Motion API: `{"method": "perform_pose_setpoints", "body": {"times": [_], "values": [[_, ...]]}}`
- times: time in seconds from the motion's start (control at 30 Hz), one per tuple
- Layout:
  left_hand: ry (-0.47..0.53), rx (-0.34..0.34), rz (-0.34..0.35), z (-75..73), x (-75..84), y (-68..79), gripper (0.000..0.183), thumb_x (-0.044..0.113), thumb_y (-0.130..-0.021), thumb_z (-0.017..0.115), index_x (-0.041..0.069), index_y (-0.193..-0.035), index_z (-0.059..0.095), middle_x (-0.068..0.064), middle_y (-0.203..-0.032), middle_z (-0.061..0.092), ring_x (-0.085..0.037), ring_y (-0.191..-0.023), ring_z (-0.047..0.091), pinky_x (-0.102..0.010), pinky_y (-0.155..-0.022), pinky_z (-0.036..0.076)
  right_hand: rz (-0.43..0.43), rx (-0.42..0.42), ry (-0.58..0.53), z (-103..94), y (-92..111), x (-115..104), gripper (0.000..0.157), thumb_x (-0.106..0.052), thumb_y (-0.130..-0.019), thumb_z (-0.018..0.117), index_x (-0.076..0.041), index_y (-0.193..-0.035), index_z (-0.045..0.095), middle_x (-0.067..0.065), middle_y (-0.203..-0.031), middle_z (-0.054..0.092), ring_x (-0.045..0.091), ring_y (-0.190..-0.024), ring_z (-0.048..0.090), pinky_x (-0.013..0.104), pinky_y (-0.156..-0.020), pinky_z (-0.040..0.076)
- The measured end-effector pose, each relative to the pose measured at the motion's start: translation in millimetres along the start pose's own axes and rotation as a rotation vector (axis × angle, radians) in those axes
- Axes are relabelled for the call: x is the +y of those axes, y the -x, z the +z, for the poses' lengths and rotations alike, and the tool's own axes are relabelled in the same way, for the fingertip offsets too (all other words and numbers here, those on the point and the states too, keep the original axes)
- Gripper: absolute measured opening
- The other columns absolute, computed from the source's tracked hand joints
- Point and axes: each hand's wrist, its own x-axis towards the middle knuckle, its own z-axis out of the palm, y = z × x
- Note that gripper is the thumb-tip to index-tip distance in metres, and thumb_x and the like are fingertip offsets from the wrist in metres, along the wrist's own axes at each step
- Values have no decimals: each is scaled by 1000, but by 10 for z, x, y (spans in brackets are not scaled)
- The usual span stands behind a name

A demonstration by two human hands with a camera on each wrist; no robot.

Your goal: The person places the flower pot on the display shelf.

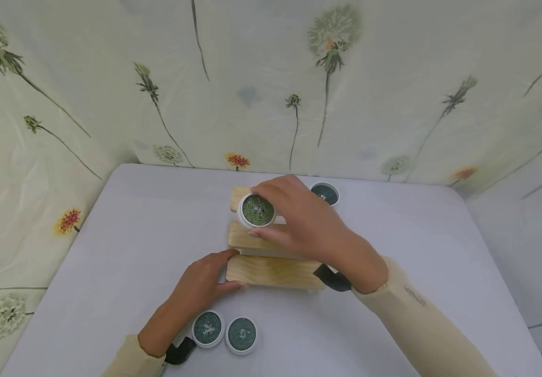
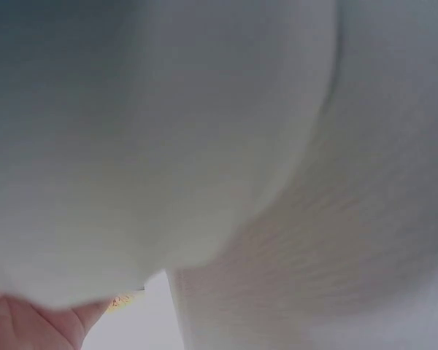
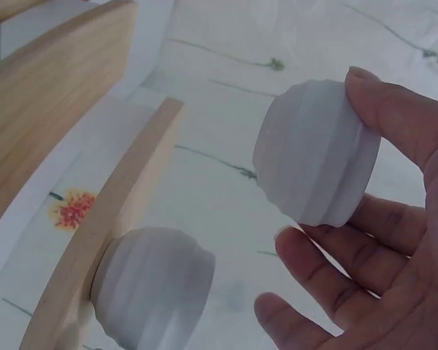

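Observation:
My right hand (image 1: 315, 222) holds a small white ribbed pot (image 3: 314, 153) by its sides, between thumb and fingers. Green, grainy stuff with a pale centre fills this pot, which is above the stepped wooden stand (image 1: 275, 271) in the head view. At the stand's left end, my left hand (image 1: 205, 277) grips the front plank, thumb on the near side and fingers on the far side. A second white pot (image 1: 325, 193) is at the back right, by the rear plank; the right wrist view shows its ribbed side (image 3: 157, 288).
Two more green-filled white pots, a left one (image 1: 207, 329) and a right one (image 1: 241, 335), sit side by side near my left wrist. The white table (image 1: 417, 225) meets a flower-printed sheet (image 1: 261, 78) at the back. A blurred white pot (image 2: 168, 146) nearly fills the left wrist view.

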Motion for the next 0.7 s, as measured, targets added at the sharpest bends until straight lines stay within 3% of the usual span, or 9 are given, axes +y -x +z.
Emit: {"method": "perform_pose_setpoints", "body": {"times": [0.37, 0.7], "values": [[7, 14, 18, 0, 3, 6, 69, 37, -80, 91, 9, -138, 64, -7, -126, 72, -27, -116, 69, -47, -97, 56, 137, -164, 14, 50, -231, 122, 66, -37, -94, 80, -3, -145, 58, 12, -142, 61, 28, -134, 52, 41, -115, 41], [6, 2, 8, -19, 11, 17, 68, 37, -81, 91, 11, -137, 64, -4, -125, 72, -24, -114, 69, -46, -96, 56, 195, -234, 27, 148, -364, 195, 69, -40, -94, 80, -3, -148, 57, 11, -144, 61, 29, -135, 52, 40, -116, 40]]}}
